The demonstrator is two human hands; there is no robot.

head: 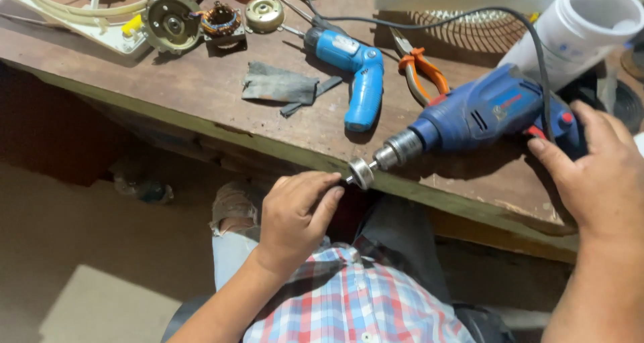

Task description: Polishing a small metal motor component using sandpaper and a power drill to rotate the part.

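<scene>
Fingers (327, 190) pinch beside drill's (483, 111) disc (361, 173); pliers (419, 68), screwdriver (355, 68) behind.

Small blue screwdriver (359, 75), orange pliers (422, 71), grey rag (278, 86), white tub (583, 28).

white labelled tub (577, 31) — top right; upright

The drill (483, 111) under my right hand (600, 175) is glossy blue plastic with a dull metal chuck. My left hand (295, 215) touches a shiny metal disc (361, 173) at the edge of the rough, worn wooden bench (201, 88). The small screwdriver (355, 71) is smooth plastic.
</scene>
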